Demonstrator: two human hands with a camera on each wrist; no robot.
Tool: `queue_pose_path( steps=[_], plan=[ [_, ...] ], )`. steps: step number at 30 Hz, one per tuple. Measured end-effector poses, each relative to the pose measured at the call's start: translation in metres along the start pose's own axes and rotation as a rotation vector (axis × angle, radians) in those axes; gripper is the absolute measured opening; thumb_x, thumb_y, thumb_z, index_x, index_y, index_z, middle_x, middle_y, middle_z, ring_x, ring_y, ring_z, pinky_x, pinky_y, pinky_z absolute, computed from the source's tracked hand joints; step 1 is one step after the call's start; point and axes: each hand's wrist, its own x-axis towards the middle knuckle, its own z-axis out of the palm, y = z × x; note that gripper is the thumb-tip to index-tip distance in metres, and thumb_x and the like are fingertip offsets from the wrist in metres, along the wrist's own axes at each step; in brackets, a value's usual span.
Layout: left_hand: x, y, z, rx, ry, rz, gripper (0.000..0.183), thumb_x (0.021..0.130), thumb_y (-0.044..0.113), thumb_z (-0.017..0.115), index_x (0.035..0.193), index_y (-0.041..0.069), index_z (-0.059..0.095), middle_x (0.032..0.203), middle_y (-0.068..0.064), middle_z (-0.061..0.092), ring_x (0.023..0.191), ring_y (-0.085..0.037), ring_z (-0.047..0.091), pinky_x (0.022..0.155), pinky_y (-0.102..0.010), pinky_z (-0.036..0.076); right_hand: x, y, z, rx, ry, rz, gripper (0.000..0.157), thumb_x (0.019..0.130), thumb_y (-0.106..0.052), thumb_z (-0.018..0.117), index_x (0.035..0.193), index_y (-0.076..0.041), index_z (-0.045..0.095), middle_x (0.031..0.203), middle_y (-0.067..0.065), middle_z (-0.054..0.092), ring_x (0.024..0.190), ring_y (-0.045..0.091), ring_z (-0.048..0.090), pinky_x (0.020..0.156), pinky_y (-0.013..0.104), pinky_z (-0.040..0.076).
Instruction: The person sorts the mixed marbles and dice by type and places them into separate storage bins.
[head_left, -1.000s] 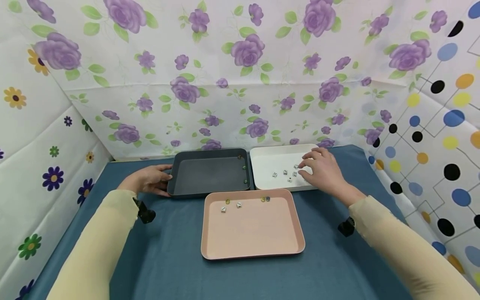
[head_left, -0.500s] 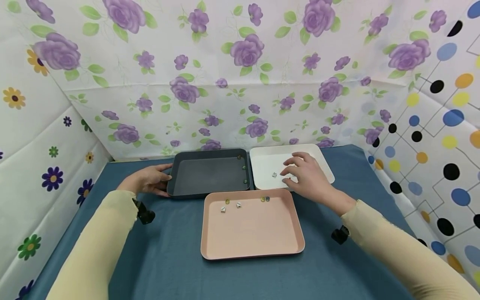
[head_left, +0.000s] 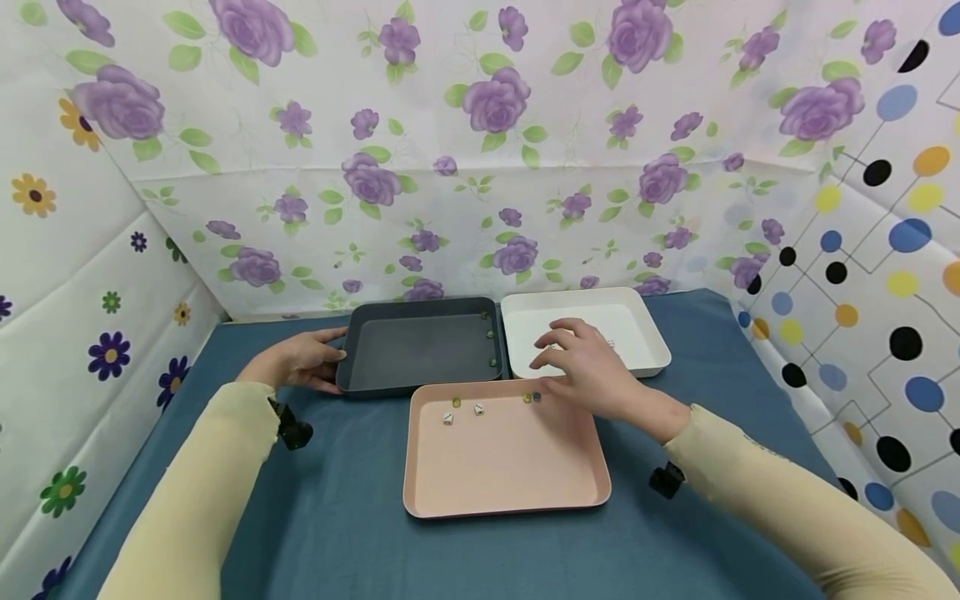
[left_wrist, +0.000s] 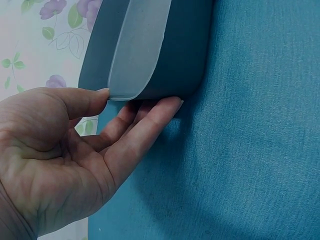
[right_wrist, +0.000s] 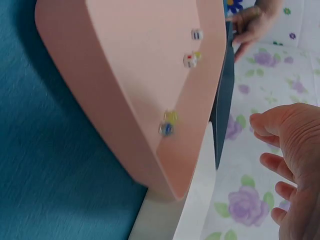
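Observation:
My left hand (head_left: 303, 362) holds the left end of the dark grey tray (head_left: 416, 350). In the left wrist view, its thumb meets the rim while the fingers (left_wrist: 145, 132) lie against the outer wall. My right hand (head_left: 588, 375), its fingers spread and loosely bent, hovers over the front of the white tray (head_left: 641, 337) and the back right corner of the pink tray (head_left: 510, 475). The right wrist view shows nothing between its fingers. Dice in the white tray are mostly hidden behind this hand. In the pink tray lie two white dice (head_left: 478, 409).
Small yellow glass beads (head_left: 456, 402) and a blue one (head_left: 537, 397) lie along the pink tray's back side. Several small greenish and brownish beads (head_left: 491, 334) line the grey tray's right side. Flowered cloth (head_left: 450, 208) rises behind the trays, and blue cloth (head_left: 337, 500) covers the table.
My right hand has moved left and toward me, from over the dice in the white tray to the pink tray's back right corner. My left hand has stayed at the grey tray.

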Motion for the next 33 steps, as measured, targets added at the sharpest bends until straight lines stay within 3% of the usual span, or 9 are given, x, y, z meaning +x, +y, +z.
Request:
queue_pose_path(
  steps=[9,18,24,33],
  plan=[
    [-0.001,0.0,0.001,-0.002,0.014,0.0,0.071,0.113,0.008,0.039,0.166,0.03,-0.003,0.158,-0.032,0.03,0.131,-0.047,0.052,0.091,-0.056,0.057,0.007,-0.018,0.004,-0.019,-0.002,-0.042,0.023,0.086,-0.024,0.083,0.109,-0.023,0.08,0.119,0.003,0.068,0.127,0.031,0.049,0.108,0.055,0.039],
    [0.0,-0.001,0.0,-0.006,0.013,-0.003,0.07,0.113,0.008,0.038,0.166,0.03,-0.002,0.158,-0.031,0.03,0.129,-0.045,0.054,0.092,-0.056,0.057,0.009,-0.038,0.013,0.051,-0.024,-0.078,0.032,0.087,-0.027,0.084,0.117,-0.022,0.078,0.121,0.004,0.064,0.12,0.03,0.05,0.095,0.052,0.046],
    [0.001,-0.001,0.0,-0.01,0.016,-0.002,0.07,0.112,0.008,0.038,0.166,0.03,-0.001,0.157,-0.032,0.03,0.128,-0.045,0.055,0.092,-0.056,0.056,0.015,-0.047,0.016,0.062,-0.061,-0.058,0.032,0.087,-0.027,0.084,0.118,-0.023,0.078,0.122,0.002,0.062,0.117,0.026,0.049,0.095,0.047,0.047],
    [0.0,-0.001,0.001,-0.007,0.018,0.003,0.07,0.113,0.008,0.038,0.166,0.03,-0.001,0.158,-0.032,0.03,0.129,-0.046,0.053,0.092,-0.057,0.056,0.023,-0.058,0.03,-0.017,-0.095,-0.029,0.025,0.087,-0.027,0.083,0.11,-0.02,0.079,0.121,0.005,0.061,0.115,0.026,0.049,0.094,0.043,0.05]
  ],
)
